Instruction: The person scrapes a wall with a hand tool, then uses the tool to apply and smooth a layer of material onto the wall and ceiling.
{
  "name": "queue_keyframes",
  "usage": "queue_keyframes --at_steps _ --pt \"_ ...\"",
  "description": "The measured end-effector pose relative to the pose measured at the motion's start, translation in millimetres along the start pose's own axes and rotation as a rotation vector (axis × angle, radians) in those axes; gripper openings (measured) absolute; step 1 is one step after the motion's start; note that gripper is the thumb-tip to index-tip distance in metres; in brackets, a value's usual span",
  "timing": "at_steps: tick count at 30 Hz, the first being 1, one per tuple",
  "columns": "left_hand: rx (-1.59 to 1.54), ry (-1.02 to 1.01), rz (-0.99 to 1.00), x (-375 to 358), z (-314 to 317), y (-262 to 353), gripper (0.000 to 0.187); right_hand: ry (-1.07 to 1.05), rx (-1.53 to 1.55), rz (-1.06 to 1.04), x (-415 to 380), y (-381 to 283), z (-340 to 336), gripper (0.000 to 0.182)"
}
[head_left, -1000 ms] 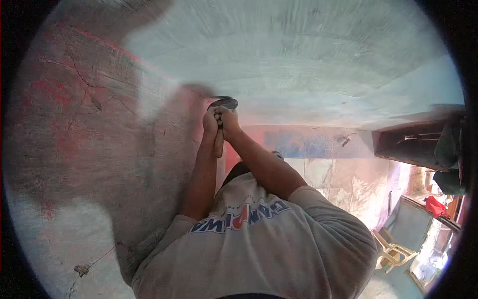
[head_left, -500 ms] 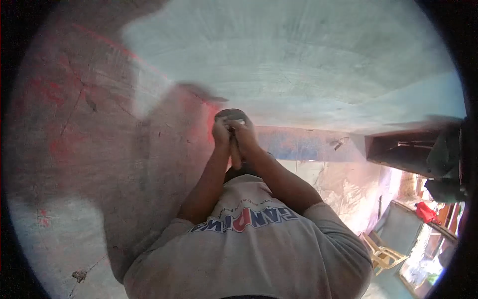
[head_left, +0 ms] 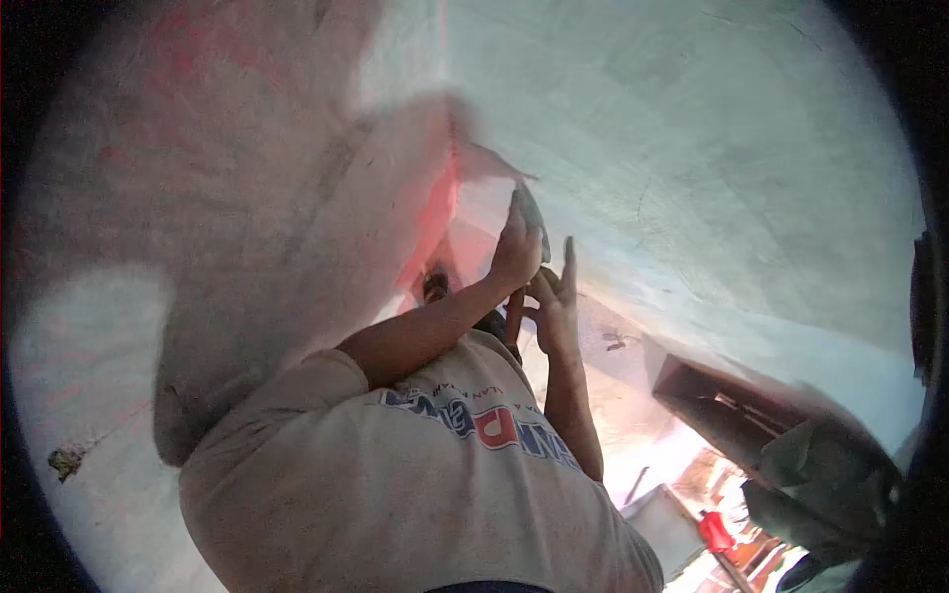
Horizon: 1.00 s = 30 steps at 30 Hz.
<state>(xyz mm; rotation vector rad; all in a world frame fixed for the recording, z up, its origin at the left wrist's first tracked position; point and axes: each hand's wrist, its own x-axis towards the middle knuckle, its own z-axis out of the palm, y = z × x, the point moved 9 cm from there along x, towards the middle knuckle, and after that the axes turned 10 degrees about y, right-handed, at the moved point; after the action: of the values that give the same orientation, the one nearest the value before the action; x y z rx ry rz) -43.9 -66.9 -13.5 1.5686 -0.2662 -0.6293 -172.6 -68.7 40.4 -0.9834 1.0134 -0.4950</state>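
Note:
My left hand (head_left: 517, 249) is raised at the wall corner, its fingers against a grey, flat-bladed tool (head_left: 535, 219). The blade stands nearly edge-on to me, its upper end close to the pale wall surface (head_left: 682, 168). A brown handle (head_left: 514, 314) runs down from the blade. Just right of the handle is my right hand (head_left: 557, 311), fingers spread and one pointing up, fingertips right at the handle's edge. Part of the grip is hidden behind my left hand.
A darker, red-stained wall (head_left: 267, 168) meets the pale surface along a pink corner line. My shadow falls across it. To the lower right are a dark recessed opening (head_left: 712, 400), hanging dark cloth (head_left: 820, 484) and a red object (head_left: 716, 532) in bright light.
My view has turned and my hands have moved right and apart. Both hands were together around the tool; the right hand's fingers have since spread. The blade has tilted to edge-on.

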Motion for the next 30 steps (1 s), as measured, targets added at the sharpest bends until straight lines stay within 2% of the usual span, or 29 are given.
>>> queue_keyframes --at_steps 1,4,5,6,9,13,14,16,17,19,20,21,23,24,25,27,28,29,30 --pt "0.018 -0.018 0.043 -3.4 3.8 0.7 0.07 -0.085 -0.152 -0.003 -3.3 -0.9 3.5 0.087" --pt "0.079 -0.024 0.197 -11.4 14.5 10.8 0.077 -0.072 -0.195 -0.124 14.7 19.3 -6.0 0.079" --pt "0.112 0.004 0.263 -12.3 15.7 17.5 0.077 -0.068 -0.162 -0.116 16.5 22.9 -7.9 0.077" --pt "0.048 -0.028 0.176 -12.7 18.2 15.1 0.081 -0.064 -0.129 -0.108 14.7 18.3 -3.5 0.075" --pt "0.091 -0.131 0.298 -18.6 29.1 24.9 0.089 -0.085 -0.073 -0.013 16.2 33.1 -13.5 0.069" --pt "0.11 -0.348 -0.055 -29.0 44.2 2.4 0.102 -0.091 -0.183 -0.035 34.7 40.4 -42.4 0.057" --pt "-0.037 -0.395 -0.107 -35.8 45.2 8.2 0.108 -0.095 -0.182 -0.064 39.8 42.8 -47.8 0.055" --pt "0.036 -0.389 -0.143 -29.8 52.1 -8.0 0.112 -0.091 -0.18 -0.073 45.4 34.0 -52.1 0.044" --pt "0.072 -0.386 -0.162 -27.6 56.8 -18.5 0.114 -0.087 -0.194 -0.047 46.4 34.2 -51.1 0.047" --pt "0.187 -0.181 0.024 -13.5 46.5 -31.8 0.102 -0.082 -0.215 0.006 50.1 39.0 -39.5 0.055" --pt "0.283 -0.073 0.117 0.1 35.4 -40.8 0.098 -0.089 -0.236 -0.134 52.4 25.2 -16.1 0.056" --pt "0.377 0.036 0.211 13.3 22.6 -38.5 0.094 -0.096 -0.402 -0.24 83.6 49.5 -7.1 0.052" --pt "0.498 0.171 0.212 44.2 -12.9 -17.7 0.084 -0.127 -0.299 -0.241 76.0 22.9 41.0 0.048" --pt "0.439 0.163 0.146 46.3 -25.2 2.4 0.083 -0.117 -0.187 -0.065 87.7 53.7 41.9 0.051" --pt "0.42 0.161 0.223 44.4 -22.8 -2.3 0.084 -0.106 -0.075 0.111 92.8 75.4 43.6 0.055" --pt "0.375 0.156 0.384 33.3 -18.0 -7.8 0.085 -0.048 -0.237 -0.112 84.3 66.7 26.3 0.057" --pt "0.291 0.062 0.334 23.7 -5.6 -13.0 0.091 -0.02 -0.322 -0.226 75.2 59.4 17.6 0.058" --pt "0.295 0.037 0.404 11.7 6.8 -7.2 0.097 -0.016 -0.257 -0.241 73.9 63.1 5.9 0.06" --pt "0.329 0.023 0.354 3.0 14.0 -8.1 0.097 -0.014 -0.192 -0.253 77.2 74.4 -10.1 0.062"
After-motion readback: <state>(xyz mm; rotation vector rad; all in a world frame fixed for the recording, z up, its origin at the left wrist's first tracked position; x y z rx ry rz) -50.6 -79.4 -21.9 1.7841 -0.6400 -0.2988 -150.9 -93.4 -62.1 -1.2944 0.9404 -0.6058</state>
